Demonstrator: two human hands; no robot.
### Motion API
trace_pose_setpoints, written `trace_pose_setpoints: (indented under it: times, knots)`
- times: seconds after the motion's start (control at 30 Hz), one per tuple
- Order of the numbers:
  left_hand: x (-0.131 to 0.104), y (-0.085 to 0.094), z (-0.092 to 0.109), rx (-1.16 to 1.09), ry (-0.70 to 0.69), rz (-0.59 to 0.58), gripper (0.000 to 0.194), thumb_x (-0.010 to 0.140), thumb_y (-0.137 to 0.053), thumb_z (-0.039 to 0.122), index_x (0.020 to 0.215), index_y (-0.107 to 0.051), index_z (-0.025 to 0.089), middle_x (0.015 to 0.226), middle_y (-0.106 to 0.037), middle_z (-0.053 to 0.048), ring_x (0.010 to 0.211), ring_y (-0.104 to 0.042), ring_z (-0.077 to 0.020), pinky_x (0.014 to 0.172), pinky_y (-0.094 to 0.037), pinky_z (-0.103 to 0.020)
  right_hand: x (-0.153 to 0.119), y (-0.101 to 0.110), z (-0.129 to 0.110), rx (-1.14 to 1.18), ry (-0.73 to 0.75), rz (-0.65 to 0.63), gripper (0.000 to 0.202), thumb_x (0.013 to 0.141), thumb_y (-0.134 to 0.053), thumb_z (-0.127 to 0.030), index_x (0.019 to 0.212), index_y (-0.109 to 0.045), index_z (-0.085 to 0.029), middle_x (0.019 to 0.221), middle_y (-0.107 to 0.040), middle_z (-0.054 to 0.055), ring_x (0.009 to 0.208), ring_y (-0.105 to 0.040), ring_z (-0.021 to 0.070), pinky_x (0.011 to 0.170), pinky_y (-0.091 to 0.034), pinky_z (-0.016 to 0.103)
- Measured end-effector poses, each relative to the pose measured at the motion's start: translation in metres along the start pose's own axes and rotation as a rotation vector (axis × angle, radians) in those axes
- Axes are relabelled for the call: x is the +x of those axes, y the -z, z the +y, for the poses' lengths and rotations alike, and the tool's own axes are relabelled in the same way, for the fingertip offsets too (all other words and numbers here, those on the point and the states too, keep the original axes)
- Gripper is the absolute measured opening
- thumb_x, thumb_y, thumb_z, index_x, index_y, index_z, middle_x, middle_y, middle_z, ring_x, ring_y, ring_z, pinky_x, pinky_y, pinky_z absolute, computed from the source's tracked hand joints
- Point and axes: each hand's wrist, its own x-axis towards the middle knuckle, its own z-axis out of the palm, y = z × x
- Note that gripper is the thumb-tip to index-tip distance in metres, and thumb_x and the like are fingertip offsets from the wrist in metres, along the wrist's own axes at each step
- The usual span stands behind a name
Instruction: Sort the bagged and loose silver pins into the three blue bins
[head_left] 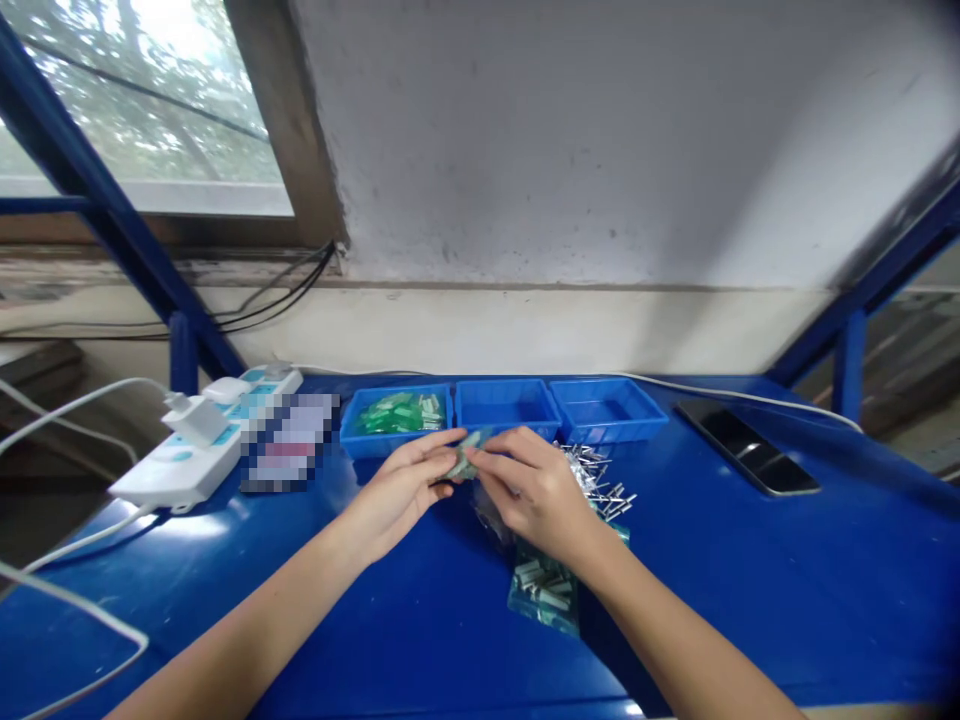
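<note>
Above the blue table, my left hand (409,485) and my right hand (536,490) meet, both closed on a small greenish plastic bag (466,455). Fingers cover most of the bag, so its contents cannot be made out. Below my right wrist lies another green-tinted clear bag (544,590) with pale cylindrical pieces inside. A loose heap of silvery pin-like metal pieces, looking like rivets (604,485), spreads just beyond my right hand. Partly hidden under that hand is a clear plastic bag (491,520).
Three blue trays stand in a row at the back: the left tray (397,443) holds green bags, beside the middle tray (502,388) and right tray (607,385). A phone (746,445) lies right. A power strip (187,465) with white cables and a pixelated item (292,445) are left.
</note>
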Motion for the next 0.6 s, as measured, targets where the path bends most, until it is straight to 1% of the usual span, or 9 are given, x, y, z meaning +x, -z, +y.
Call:
trace_pose_setpoints:
  times: [0.07,0.1,0.17,0.27,0.37,0.43,0.47,0.53,0.6]
  knots:
    - [0.000,0.002,0.003,0.055,-0.122,0.062,0.041,0.075,-0.067,0.024,0.115,-0.057,0.021,0.099,-0.066,-0.006,0.078,-0.062,-0.0141,0.062,-0.046,-0.023,0.000,-0.002,-0.004,0.069,-0.005,0.026,0.025,0.086,-0.048,-0.013,0.103,-0.065,-0.018,0.101,-0.065,0.009,0.092,-0.058,0.0182,0.078,-0.049,0.034]
    - [0.000,0.004,0.006,0.125,-0.228,0.106,0.040,0.076,-0.067,0.024,0.114,-0.057,0.021,0.099,-0.066,-0.005,0.081,-0.062,-0.0147,0.065,-0.047,-0.025,0.000,-0.003,-0.005,0.089,-0.019,0.032,0.024,0.085,-0.048,-0.012,0.101,-0.065,-0.018,0.105,-0.065,0.009,0.096,-0.058,0.0184,0.081,-0.049,0.035]
    - [-0.001,0.009,0.014,0.330,-0.513,0.229,0.029,0.076,-0.067,0.025,0.104,-0.061,0.020,0.098,-0.066,-0.004,0.086,-0.062,-0.0159,0.073,-0.049,-0.027,0.000,-0.003,-0.005,0.097,-0.067,0.035,0.021,0.085,-0.049,-0.014,0.096,-0.066,-0.019,0.109,-0.063,0.009,0.099,-0.058,0.0191,0.085,-0.049,0.036]
    - [0.001,0.019,0.036,0.600,-0.924,0.439,0.012,0.079,-0.065,0.023,0.090,-0.064,0.020,0.094,-0.064,-0.002,0.093,-0.060,-0.0171,0.083,-0.048,-0.031,0.002,0.000,-0.001,0.074,-0.163,0.022,0.018,0.086,-0.050,-0.019,0.091,-0.067,-0.019,0.101,-0.064,0.008,0.094,-0.058,0.0193,0.083,-0.048,0.036]
    - [0.012,0.030,0.057,0.759,-1.131,0.577,0.013,0.083,-0.059,0.023,0.095,-0.064,0.023,0.099,-0.063,-0.003,0.099,-0.059,-0.0180,0.084,-0.048,-0.032,0.003,0.006,0.003,0.059,-0.221,0.020,0.018,0.087,-0.049,-0.021,0.090,-0.067,-0.019,0.090,-0.063,0.007,0.086,-0.057,0.0185,0.080,-0.047,0.036]
    - [0.022,0.037,0.059,0.965,-1.150,0.592,0.015,0.085,-0.055,0.022,0.096,-0.065,0.024,0.103,-0.063,-0.004,0.101,-0.058,-0.0190,0.086,-0.047,-0.035,0.005,0.009,0.006,0.046,-0.242,0.036,0.018,0.088,-0.049,-0.022,0.089,-0.067,-0.019,0.088,-0.062,0.007,0.085,-0.056,0.0187,0.080,-0.046,0.036]
    - [0.026,0.041,0.056,1.106,-1.113,0.566,0.016,0.086,-0.053,0.022,0.096,-0.066,0.024,0.103,-0.063,-0.004,0.101,-0.058,-0.0200,0.087,-0.045,-0.037,0.005,0.011,0.007,0.040,-0.252,0.048,0.018,0.088,-0.049,-0.022,0.089,-0.067,-0.020,0.088,-0.062,0.007,0.085,-0.056,0.0189,0.079,-0.046,0.036]
    - [0.034,0.047,0.041,1.415,-0.963,0.450,0.018,0.086,-0.052,0.024,0.092,-0.069,0.024,0.097,-0.066,-0.005,0.096,-0.058,-0.0229,0.088,-0.042,-0.042,0.006,0.013,0.008,0.028,-0.270,0.066,0.019,0.088,-0.049,-0.024,0.089,-0.067,-0.020,0.087,-0.062,0.007,0.085,-0.056,0.0193,0.078,-0.046,0.036]
    - [0.036,0.050,0.025,1.616,-0.815,0.402,0.020,0.087,-0.051,0.030,0.091,-0.070,0.026,0.096,-0.066,-0.005,0.093,-0.057,-0.0253,0.087,-0.039,-0.046,0.007,0.015,0.009,0.017,-0.283,0.069,0.020,0.088,-0.048,-0.025,0.090,-0.067,-0.020,0.087,-0.062,0.007,0.085,-0.056,0.0194,0.078,-0.046,0.036]
